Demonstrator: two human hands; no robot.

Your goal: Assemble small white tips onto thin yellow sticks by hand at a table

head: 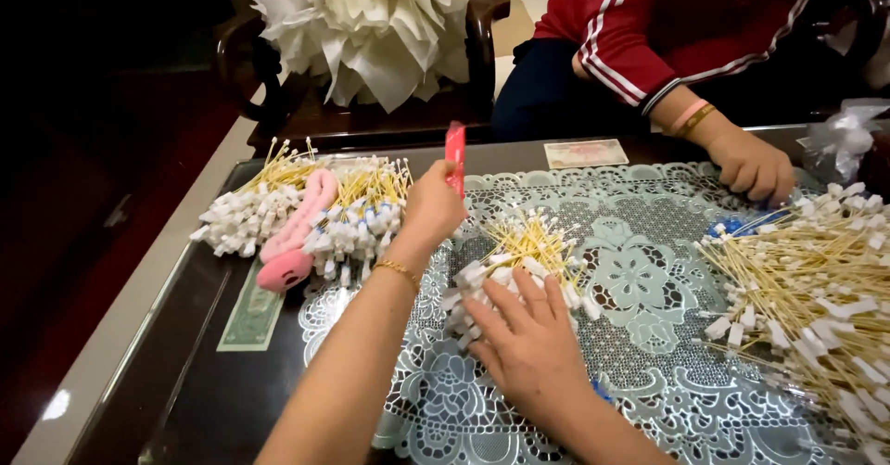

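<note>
Head view. Nearest the camera: right hand [528, 340], palm down, fingers spread and released, resting flat on a small pile of sticks [519, 261] with white tags on their ends. This pile lies on the lace mat [640, 280] at the table's centre, partly covered by the hand, so its near edge is hidden.

Left hand [431, 207] is raised just above the mat behind that pile, fingers clenched on a thin red strip [454, 154] held upright; its lower end is hidden in the grip. A gold bracelet [399, 270] sits on that wrist.

No containers seen; everything lies loose on the table [199, 372]. Piles counted: four. Two bundled heaps [306, 210] at the left, with a pink band [297, 233] lying between them; the centre pile; one large spread [816, 298] at the right, cut off by the frame edge. Sticks too many to count.

Banknotes under the glass top: two, one green [252, 317] at the left, partly under the mat, and one pale [586, 153] at the far edge.

One other person sits opposite in a red sleeve [630, 48]; that person's hand [753, 166] rests on the mat's far right corner, fingers curled, what they hold unclear. A small blue object [732, 226] lies just beside it, hard to make out. A white paper flower [371, 20] sits on a chair beyond the table. A crinkled clear bag [839, 140] is cut off at the right.
</note>
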